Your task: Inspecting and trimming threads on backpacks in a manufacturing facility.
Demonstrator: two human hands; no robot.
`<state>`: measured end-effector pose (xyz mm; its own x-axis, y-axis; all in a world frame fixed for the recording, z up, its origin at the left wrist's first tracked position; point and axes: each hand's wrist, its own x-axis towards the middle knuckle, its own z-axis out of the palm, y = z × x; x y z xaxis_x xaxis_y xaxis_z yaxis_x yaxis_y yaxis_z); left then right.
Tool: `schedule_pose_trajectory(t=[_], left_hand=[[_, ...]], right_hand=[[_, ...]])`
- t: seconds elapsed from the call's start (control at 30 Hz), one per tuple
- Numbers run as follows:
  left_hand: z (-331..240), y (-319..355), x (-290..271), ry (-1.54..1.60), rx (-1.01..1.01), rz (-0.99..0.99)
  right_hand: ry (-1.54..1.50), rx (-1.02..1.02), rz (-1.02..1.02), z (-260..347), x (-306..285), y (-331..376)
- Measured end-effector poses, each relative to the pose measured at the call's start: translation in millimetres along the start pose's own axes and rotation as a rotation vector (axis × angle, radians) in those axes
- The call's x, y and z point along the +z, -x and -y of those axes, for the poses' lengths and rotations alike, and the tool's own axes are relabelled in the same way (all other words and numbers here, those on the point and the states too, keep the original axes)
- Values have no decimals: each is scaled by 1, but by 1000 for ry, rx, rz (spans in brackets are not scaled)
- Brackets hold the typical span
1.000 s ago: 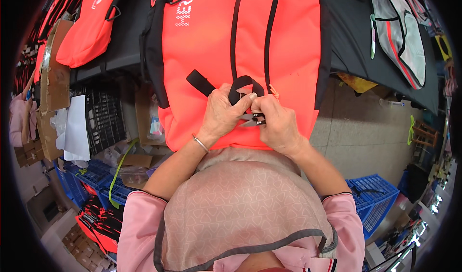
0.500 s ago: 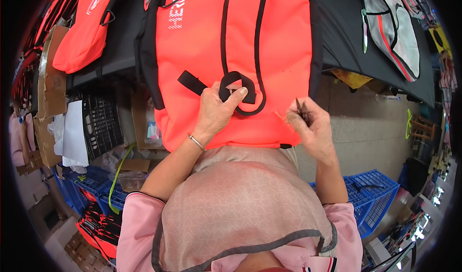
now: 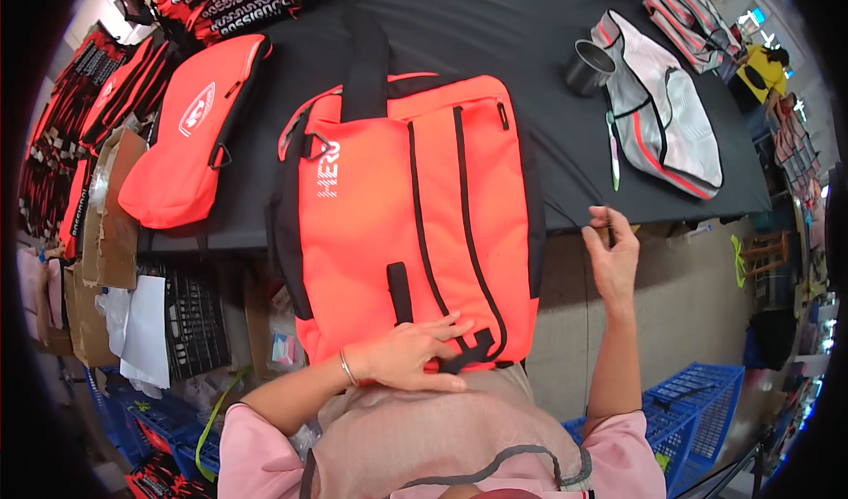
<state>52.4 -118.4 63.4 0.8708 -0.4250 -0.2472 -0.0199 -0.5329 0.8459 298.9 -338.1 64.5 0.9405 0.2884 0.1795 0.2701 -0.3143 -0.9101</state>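
A bright coral-red bag (image 3: 380,225) with black side panels lies in front of me, its near end against my apron. My left hand (image 3: 402,358) rests over that end with its fingers stretched out and its thumb apart. At its fingertips is a folded black webbing strap (image 3: 477,347), and a loose strap end (image 3: 400,291) stands up from behind the hand. My right hand (image 3: 616,256) is off the bag's right side, by the table edge. Its fingers are closed round small dark thread snips (image 3: 606,233), mostly hidden by the fingers.
The table has a black cloth (image 3: 539,40). On it are another red bag (image 3: 190,137), a grey-white bag piece (image 3: 667,115), a metal cup (image 3: 590,68) and a thin green-white tool (image 3: 613,150). Blue crates (image 3: 698,411) and cardboard boxes (image 3: 115,207) stand around me.
My left hand has let go of the raised strap loop and moved down to the bag's near end. My right hand has moved outward, away from the bag. More of the table shows.
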Motion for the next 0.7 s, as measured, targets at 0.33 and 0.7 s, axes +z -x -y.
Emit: schedule_pose_trajectory(t=[0.33,0.7], left_hand=[[63,-68,-94,-606,-79,-878],[64,-76,-32,-680,-170,-710]], right_hand=[[63,-205,232,83,113,-54],[389,-282,172,32,223,-108]])
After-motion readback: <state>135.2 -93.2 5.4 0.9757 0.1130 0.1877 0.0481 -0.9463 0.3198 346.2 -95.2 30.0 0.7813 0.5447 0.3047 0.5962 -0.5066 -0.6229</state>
